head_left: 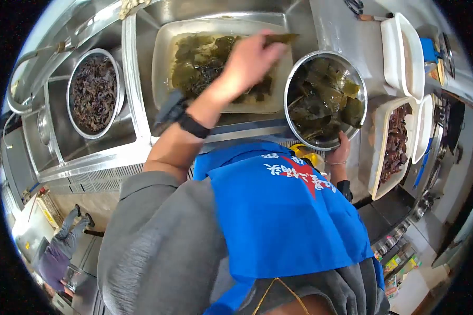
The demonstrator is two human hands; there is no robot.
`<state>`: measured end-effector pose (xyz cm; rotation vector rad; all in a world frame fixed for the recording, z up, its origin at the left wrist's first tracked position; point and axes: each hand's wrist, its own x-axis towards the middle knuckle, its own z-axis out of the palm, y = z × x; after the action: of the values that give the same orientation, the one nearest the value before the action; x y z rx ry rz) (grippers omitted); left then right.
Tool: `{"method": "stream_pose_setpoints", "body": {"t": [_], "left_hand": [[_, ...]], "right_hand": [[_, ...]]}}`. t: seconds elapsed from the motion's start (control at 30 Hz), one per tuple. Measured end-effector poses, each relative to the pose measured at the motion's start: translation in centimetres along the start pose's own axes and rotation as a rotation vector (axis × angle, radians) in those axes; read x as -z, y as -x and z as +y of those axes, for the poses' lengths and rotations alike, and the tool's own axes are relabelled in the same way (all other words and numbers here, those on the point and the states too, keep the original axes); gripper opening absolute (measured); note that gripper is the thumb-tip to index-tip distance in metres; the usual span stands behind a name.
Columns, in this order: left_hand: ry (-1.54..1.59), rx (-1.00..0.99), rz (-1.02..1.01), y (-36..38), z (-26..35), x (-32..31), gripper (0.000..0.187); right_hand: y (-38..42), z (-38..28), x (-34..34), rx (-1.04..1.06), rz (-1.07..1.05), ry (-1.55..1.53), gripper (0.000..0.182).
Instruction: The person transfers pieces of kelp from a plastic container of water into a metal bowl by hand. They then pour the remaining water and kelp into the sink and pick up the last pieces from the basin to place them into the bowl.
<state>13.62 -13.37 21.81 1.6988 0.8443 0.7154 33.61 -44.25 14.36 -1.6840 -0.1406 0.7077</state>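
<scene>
My left hand [253, 59] is closed on a piece of kelp [284, 38], above the right part of a white rectangular tub [163, 31]. In the tub, green kelp pieces [194, 58] sit in yellowish water. To its right stands a round steel bowl [288, 94] with broad, wet kelp sheets [326, 100] inside. My right hand [340, 149] grips the near rim of this bowl; part of its fingers is hidden. One kelp edge hangs close to the bowl's right rim.
A steel bowl [122, 84] of dark, ruffled pieces stands in the left sink basin. A faucet [37, 52] arches at far left. On the right are a white tub [386, 47] and another tub [376, 157] of reddish-brown pieces. Another person [58, 257] stands at lower left.
</scene>
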Motion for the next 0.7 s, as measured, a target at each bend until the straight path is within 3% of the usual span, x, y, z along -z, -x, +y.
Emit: {"method": "stream_pose_setpoints", "body": {"t": [0.03,0.07,0.1,0.13,0.2,0.27,0.37,0.43,0.47,0.5,0.63,0.7], "left_hand": [[-0.006,0.068,-0.064,0.6,3.3,-0.7,0.037],[0.087,-0.018,-0.127,0.9,4.4,-2.2,0.033],[0.105,-0.173,-0.135,1.2,5.1,-4.1,0.03],[0.046,-0.358,-0.207,1.3,5.1,-5.7,0.027],[0.019,-0.414,-0.386,2.1,5.2,-6.7,0.027],[0.079,-0.531,-0.239,1.2,4.4,-6.5,0.026],[0.088,-0.112,-0.205,0.2,1.2,-2.3,0.024],[0.05,0.093,-0.146,-0.9,-5.9,1.0,0.024],[0.006,0.091,-0.096,-0.9,-10.1,2.9,0.024],[-0.391,0.074,-0.05,-0.2,-12.8,5.4,0.025],[-1.145,0.631,-0.453,3.6,-23.1,11.5,0.046],[-1.054,0.592,-0.631,5.6,-25.3,11.7,0.044]], "right_hand": [[-0.2,0.2,1.0,0.422,-0.061,0.578,0.032],[-0.3,0.3,1.5,0.85,-0.118,1.153,0.029],[0.6,-0.2,0.2,0.534,-0.135,0.751,0.027],[0.5,-0.6,-0.4,0.537,-0.141,0.752,0.027],[0.2,-1.2,-1.0,-0.045,-0.084,-0.015,0.026],[-0.5,-0.1,0.1,-0.046,-0.077,-0.018,0.026],[0.5,-1.2,-0.9,-0.07,-0.012,-0.004,0.027],[0.7,-1.3,-0.7,-0.087,0.045,0.013,0.028],[0.4,-0.7,0.6,0.316,-0.028,0.606,0.03],[0.3,-0.4,1.3,0.721,-0.106,1.196,0.032],[0.2,0.4,1.0,0.563,-0.039,1.028,0.034],[-0.9,2.0,2.1,0.072,0.002,0.17,0.034]]}}
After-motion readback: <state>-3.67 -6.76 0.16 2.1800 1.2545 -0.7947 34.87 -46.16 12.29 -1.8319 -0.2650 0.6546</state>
